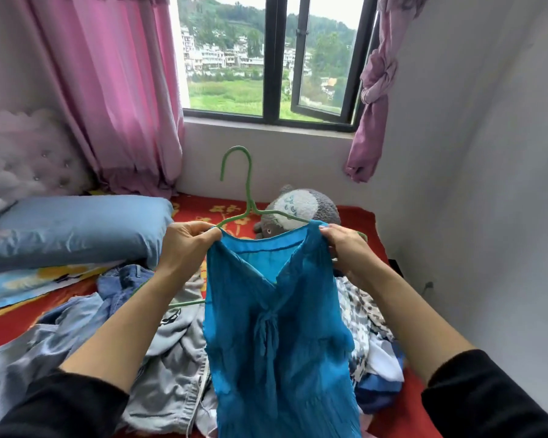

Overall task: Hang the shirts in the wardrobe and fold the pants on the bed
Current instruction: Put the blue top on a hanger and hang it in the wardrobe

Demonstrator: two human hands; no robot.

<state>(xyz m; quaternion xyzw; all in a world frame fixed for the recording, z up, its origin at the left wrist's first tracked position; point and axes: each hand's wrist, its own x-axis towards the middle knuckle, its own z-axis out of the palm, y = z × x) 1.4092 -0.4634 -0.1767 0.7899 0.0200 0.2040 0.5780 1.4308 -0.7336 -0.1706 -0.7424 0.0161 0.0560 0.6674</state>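
A bright blue sleeveless shirt [276, 343] hangs in front of me on a green hanger [249, 191], whose hook points up. My left hand [189, 245] pinches the shirt's left shoulder together with the hanger's arm. The right shoulder of the shirt is gripped by my right hand [345, 248] over the hanger's other arm, whose tip pokes out past my fingers. Below lies a heap of clothes on the bed: grey pants [174, 368], blue denim [124, 279], pale blue fabric [60, 336] and a patterned garment [361, 308].
The bed has a red flowered cover [361, 216] with a blue pillow [76, 229] at the left and a grey plush toy [298, 207] behind the hanger. Another green hanger [187, 303] lies on the heap. A white wall [487, 184] stands close on the right, the window [272, 58] ahead.
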